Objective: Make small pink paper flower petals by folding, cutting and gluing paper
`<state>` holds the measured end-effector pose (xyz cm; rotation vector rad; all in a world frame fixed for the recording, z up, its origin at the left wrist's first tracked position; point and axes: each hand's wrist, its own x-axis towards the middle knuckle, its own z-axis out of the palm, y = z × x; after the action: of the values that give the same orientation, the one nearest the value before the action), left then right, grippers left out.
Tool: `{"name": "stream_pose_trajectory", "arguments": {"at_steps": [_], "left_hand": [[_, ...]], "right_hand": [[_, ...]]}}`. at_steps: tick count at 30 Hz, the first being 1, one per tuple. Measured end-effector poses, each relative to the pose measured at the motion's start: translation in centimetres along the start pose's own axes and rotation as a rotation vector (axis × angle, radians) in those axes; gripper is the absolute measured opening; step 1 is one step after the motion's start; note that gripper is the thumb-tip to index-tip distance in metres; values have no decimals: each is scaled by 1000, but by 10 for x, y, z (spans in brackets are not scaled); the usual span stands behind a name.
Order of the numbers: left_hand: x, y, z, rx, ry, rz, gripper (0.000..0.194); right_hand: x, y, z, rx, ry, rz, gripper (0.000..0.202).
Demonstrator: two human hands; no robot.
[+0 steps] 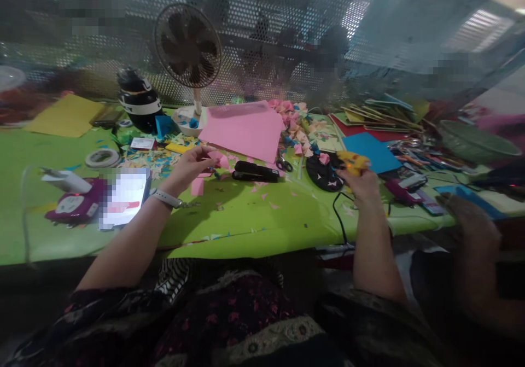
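My left hand [189, 169] is raised just over the table at the left of centre, its fingers pinched on a small folded piece of pink paper [222, 160]. Below those fingers lies another pink paper piece [197, 185]. To the right, my right hand [363, 186] is wrapped round a yellow glue gun [356, 162] with a small orange light. It is held beside a round black dish [322, 173] that has pink scraps on it. A black stapler [256, 172] lies between my hands, with scissors [284, 163] by its right end.
Behind are a pink paper sheet [246, 129], a fan [188, 44], a black bottle [141, 102] and folded paper pieces [287, 116]. A phone [125, 197] and tape roll [102, 158] lie left. Blue paper [371, 152] and another person's hand [471, 219] are right.
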<state>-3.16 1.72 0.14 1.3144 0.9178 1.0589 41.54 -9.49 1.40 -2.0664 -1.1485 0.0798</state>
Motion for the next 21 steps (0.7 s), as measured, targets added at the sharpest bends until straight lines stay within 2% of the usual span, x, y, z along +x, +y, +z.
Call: {"name": "stream_pose_trajectory", "arguments": {"at_steps": [1,4,8,12,16,21], "left_hand": [[0,0,0,4,-4,4,33],[-1,0,1,19,-21,30,32],[0,-1,2,-12,-8,85,29],[1,-1,3,-27,31,107,27],[0,1,4,-54,64,133,22],[-1,3,8,-63,47,106,23]], "right_hand": [[-4,-12,-1,192,20,70,37],[-20,-59,3,538,-135,29,37],[-47,-130,28,613,-466,-137,34],[-70,-178,66,685,-670,-325,32],[-82,-191,89,688,-776,-374,32],[-82,-183,97,691,-727,-349,36]]}}
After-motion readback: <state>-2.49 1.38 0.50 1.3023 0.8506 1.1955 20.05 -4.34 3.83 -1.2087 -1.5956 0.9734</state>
